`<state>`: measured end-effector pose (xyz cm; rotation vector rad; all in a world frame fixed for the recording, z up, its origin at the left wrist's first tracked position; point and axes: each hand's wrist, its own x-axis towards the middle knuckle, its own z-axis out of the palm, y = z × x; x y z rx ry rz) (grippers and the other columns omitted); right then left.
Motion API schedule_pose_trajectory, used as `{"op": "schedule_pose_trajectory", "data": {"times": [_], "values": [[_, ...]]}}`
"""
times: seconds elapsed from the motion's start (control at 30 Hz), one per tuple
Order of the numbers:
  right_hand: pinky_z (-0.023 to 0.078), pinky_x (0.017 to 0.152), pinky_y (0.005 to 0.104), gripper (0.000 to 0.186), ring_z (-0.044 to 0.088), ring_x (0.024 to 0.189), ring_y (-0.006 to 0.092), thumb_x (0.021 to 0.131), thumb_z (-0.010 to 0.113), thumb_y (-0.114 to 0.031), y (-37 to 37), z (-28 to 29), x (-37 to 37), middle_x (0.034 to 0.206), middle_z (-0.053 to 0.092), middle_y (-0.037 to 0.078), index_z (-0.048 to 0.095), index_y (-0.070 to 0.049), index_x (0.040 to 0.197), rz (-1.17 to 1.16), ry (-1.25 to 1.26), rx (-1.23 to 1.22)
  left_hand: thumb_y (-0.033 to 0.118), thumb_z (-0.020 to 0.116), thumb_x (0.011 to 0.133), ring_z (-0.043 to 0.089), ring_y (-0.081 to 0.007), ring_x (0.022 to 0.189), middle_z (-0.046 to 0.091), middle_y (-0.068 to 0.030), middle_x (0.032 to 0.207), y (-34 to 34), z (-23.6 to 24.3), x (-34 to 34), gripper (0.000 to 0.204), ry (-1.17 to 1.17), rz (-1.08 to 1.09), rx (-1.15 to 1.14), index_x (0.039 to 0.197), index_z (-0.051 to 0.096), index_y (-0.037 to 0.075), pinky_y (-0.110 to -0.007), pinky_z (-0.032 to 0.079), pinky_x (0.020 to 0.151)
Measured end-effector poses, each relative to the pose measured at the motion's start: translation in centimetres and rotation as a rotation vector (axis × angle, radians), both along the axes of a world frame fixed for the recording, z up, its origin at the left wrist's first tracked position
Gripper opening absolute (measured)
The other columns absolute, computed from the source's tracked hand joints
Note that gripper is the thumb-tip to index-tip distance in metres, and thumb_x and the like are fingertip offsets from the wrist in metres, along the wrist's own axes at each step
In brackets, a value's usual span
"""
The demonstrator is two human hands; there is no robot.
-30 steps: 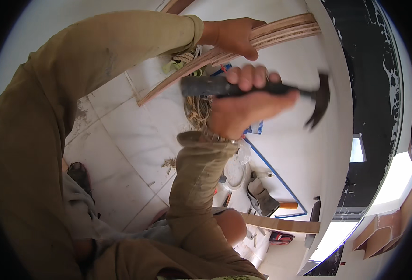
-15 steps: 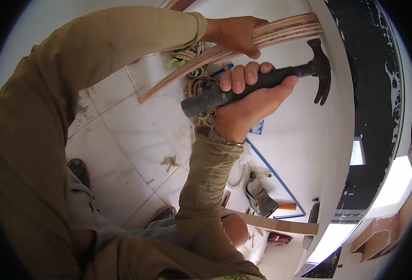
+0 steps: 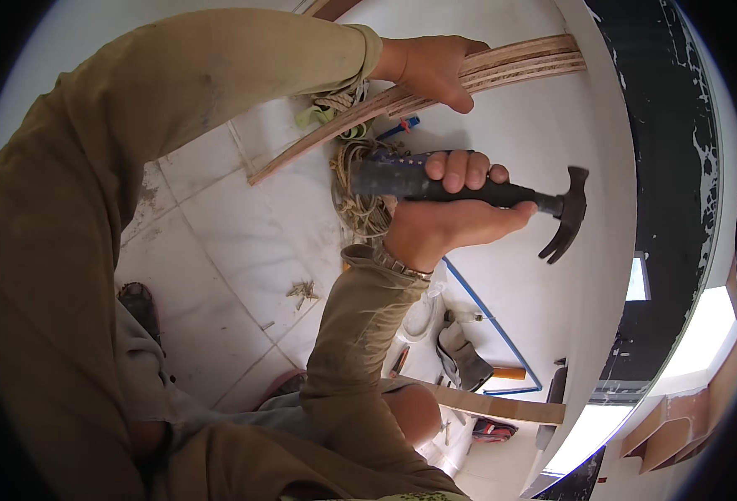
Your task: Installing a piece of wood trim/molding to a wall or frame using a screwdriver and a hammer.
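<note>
My left hand (image 3: 435, 73) is closed around a stack of thin, layered wooden strips (image 3: 527, 65). Their right end meets the white panel, and one long strip slants down to the left over the tiles. Below them, my right hand (image 3: 444, 224) grips a claw hammer (image 3: 570, 209) by its black handle, fingers wrapped round it. The hammer lies nearly level, apart from the strips, its dark head to the right and claw downward. A patterned dark blue item shows partly behind the handle.
Coiled rope (image 3: 353, 209) lies behind the hammer's butt. Small wooden bits (image 3: 303, 290) are scattered on the tiled floor (image 3: 206, 259). At lower right are a blue angled frame (image 3: 479, 302), a grey tool holder (image 3: 466, 359) and a wooden crosspiece (image 3: 510, 407).
The hammer has swung down from close under the strips, its head dropping and the handle levelling out. My left hand and the strips have shifted slightly right in view.
</note>
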<state>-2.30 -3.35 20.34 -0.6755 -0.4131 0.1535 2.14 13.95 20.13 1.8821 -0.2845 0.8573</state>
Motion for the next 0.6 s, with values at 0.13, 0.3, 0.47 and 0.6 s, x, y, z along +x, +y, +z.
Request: {"op": "schedule_pose_trajectory", "data": {"times": [0.13,0.3,0.47,0.6], "values": [[0.031,0.044,0.0313,0.050,0.033,0.049,0.0145,0.098,0.035,-0.062,3.4,1.6,-0.3,0.064,0.037,0.000,0.044,-0.015,0.085,0.282,-0.066,-0.240,0.016,0.073,0.072,0.065,-0.0207,0.087,0.066,-0.0095,0.095,0.7,0.8,-0.7,0.067,0.320,-0.306,-0.216,0.134,0.052,0.001,-0.034,0.053,0.081],[0.036,0.042,0.0353,0.059,0.040,0.046,0.0182,0.099,0.030,-0.070,-0.2,0.1,-1.4,0.063,0.042,0.002,0.048,-0.015,0.090,0.235,-0.037,-0.255,0.019,0.075,0.071,0.065,-0.0214,0.091,0.067,-0.0111,0.099,0.2,-0.6,-1.4,0.064,-0.005,0.030,-0.022,0.129,0.056,0.000,-0.037,0.053,0.085],[0.034,0.042,0.0346,0.055,0.036,0.047,0.0173,0.097,0.028,-0.069,-1.1,0.4,0.9,0.063,0.039,0.001,0.048,-0.018,0.086,0.071,-0.032,0.048,0.019,0.075,0.070,0.066,-0.0243,0.095,0.069,-0.0153,0.104,-0.9,1.2,-0.7,0.068,0.006,0.017,0.014,0.132,0.055,-0.001,-0.037,0.052,0.089],[0.035,0.050,0.0347,0.049,0.037,0.053,0.0161,0.096,0.027,-0.057,1.7,0.7,0.9,0.067,0.037,0.002,0.042,-0.011,0.090,0.350,-0.270,-0.337,0.020,0.081,0.070,0.066,-0.0293,0.100,0.069,-0.0209,0.109,1.1,0.7,-1.1,0.063,-0.179,-0.032,0.034,0.122,0.057,-0.007,-0.037,0.053,0.091]]}}
